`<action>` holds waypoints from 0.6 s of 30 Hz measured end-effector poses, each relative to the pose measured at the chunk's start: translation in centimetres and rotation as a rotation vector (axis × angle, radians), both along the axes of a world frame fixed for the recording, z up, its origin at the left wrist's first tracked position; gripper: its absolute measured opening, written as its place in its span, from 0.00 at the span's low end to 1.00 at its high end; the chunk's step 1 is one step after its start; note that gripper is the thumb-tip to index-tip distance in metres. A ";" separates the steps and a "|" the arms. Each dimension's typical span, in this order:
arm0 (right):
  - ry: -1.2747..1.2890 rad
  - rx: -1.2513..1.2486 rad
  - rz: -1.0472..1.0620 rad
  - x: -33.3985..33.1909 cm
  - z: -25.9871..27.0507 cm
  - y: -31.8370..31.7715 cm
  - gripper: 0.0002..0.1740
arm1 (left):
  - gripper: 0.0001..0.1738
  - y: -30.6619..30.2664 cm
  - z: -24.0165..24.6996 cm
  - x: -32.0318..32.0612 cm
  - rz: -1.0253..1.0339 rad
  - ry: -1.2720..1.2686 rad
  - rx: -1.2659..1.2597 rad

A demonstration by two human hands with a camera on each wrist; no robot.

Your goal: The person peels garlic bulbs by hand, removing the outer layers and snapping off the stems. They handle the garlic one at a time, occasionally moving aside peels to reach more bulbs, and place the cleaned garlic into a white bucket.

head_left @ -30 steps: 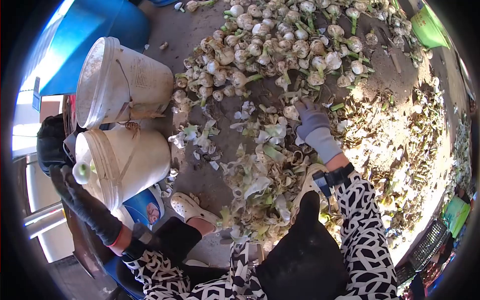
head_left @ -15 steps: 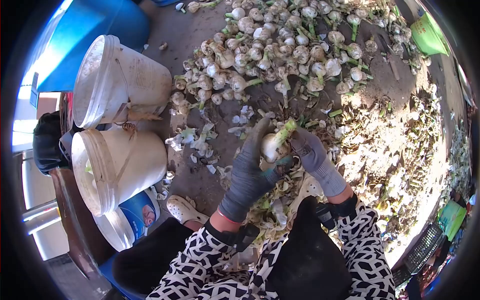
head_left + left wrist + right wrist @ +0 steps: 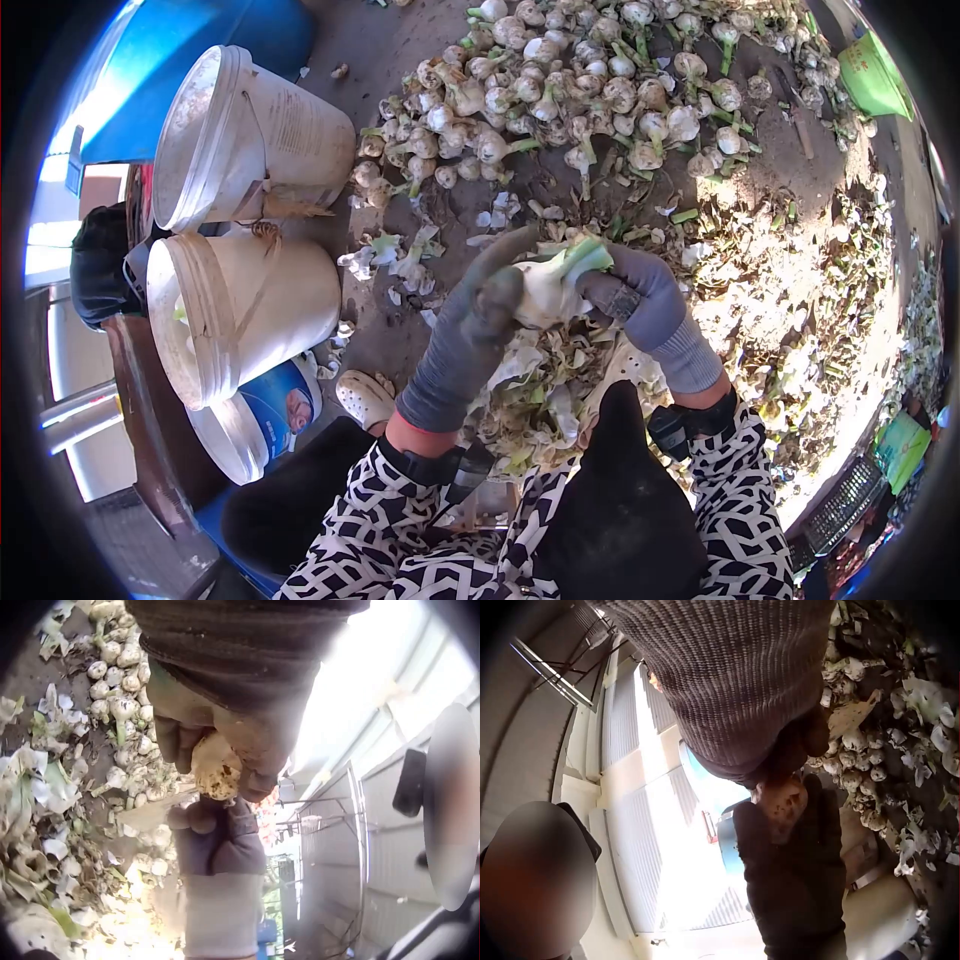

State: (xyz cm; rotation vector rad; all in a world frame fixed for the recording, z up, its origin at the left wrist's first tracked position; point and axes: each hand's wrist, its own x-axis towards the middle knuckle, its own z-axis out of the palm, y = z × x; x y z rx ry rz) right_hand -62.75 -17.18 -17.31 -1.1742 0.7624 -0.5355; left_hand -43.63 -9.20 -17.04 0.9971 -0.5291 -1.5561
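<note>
Both gloved hands hold one garlic bulb (image 3: pixel 545 292) over a heap of peelings. My left hand (image 3: pixel 462 325) grips its round side, with the thumb and fingers on either side of it. At the green stem end my right hand (image 3: pixel 655 305) pinches the bulb's outer layer. In the left wrist view the dirt-marked bulb (image 3: pixel 217 771) shows between the two gloves, and a pale flap of skin (image 3: pixel 156 814) sticks out beside it. The right wrist view shows the bulb (image 3: pixel 784 806) between the dark glove's thumb and fingers; the right fingertips are partly hidden there.
A large pile of garlic bulbs (image 3: pixel 560 85) covers the ground ahead. Two white buckets (image 3: pixel 300 140) lie tipped at the left, by a smaller blue-labelled bucket (image 3: pixel 285 410). Leafy peelings (image 3: pixel 530 400) lie between the feet, with dry scraps at right. A green basin (image 3: pixel 873 75) stands far right.
The left hand has come from beside the lower bucket to the middle. The right hand has lifted a garlic bulb from the ground, and both hands now hold it.
</note>
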 end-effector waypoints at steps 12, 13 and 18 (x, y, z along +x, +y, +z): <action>-0.565 0.727 0.202 2.4 -4.5 2.4 0.27 | 0.27 2.8 -1.0 -0.3 0.105 -0.503 -0.099; -0.578 0.789 0.263 2.7 -5.5 2.7 0.25 | 0.28 2.7 1.1 -1.5 0.037 -0.629 -0.005; -0.627 0.788 0.139 1.9 -4.9 2.5 0.23 | 0.19 1.8 1.9 0.6 -0.057 -0.864 0.048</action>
